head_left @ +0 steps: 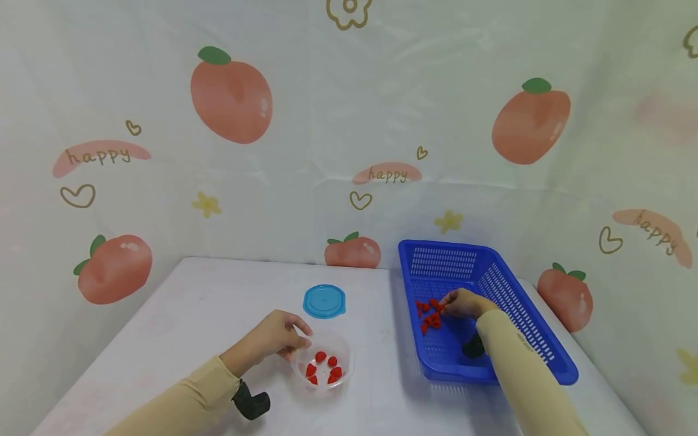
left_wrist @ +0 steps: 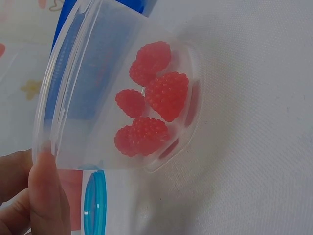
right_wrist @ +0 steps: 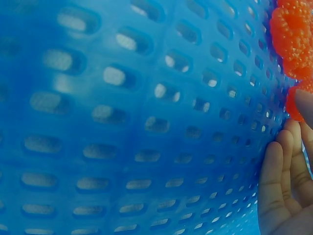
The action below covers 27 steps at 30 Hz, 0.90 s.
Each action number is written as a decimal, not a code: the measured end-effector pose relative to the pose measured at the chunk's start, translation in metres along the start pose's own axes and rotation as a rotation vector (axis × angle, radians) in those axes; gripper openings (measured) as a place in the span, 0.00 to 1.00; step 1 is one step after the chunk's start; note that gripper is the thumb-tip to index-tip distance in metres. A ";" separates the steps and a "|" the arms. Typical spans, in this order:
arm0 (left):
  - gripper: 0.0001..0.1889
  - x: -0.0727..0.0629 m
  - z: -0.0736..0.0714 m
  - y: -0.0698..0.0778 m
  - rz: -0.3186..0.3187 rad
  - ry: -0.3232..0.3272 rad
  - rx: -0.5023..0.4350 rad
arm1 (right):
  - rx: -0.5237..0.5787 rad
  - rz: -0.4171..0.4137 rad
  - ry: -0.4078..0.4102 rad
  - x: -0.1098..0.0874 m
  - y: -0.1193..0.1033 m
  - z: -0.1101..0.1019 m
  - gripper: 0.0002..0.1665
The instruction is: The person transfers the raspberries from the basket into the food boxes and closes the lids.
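Observation:
My left hand (head_left: 277, 334) pinches the rim of a clear plastic bowl (head_left: 330, 341) between thumb and fingers. Several raspberries (left_wrist: 166, 96) lie on the bottom of that bowl, which tilts in the left wrist view. Over on the right, my right hand (head_left: 462, 303) reaches down into a blue plastic basket (head_left: 421, 357). Its thumb and fingertips pinch a raspberry (right_wrist: 293, 104) at the edge of a small group of raspberries (head_left: 434, 321) on the basket floor. Much of the right hand is cut off in its wrist view.
A round blue lid (head_left: 324, 301) lies flat on the white table (head_left: 234, 290) behind the bowl. The slotted basket stands at the table's right side, its high walls around the right hand. A fruit-printed curtain (head_left: 305, 121) hangs behind the table.

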<state>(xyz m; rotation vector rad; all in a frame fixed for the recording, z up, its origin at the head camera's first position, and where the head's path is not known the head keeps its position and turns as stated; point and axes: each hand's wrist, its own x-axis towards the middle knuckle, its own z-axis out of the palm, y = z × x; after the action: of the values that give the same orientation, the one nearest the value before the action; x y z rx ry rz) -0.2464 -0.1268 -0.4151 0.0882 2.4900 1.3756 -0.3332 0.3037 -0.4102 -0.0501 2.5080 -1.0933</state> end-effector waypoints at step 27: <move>0.11 -0.002 -0.002 0.002 0.012 -0.018 -0.016 | 0.297 -0.182 -0.092 0.000 0.000 -0.016 0.06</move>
<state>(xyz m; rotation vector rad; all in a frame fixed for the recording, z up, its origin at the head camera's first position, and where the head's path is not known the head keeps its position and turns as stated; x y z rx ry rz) -0.2450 -0.1279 -0.4123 0.1118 2.4674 1.3934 -0.3392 0.3143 -0.4007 -0.2431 2.2692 -1.4908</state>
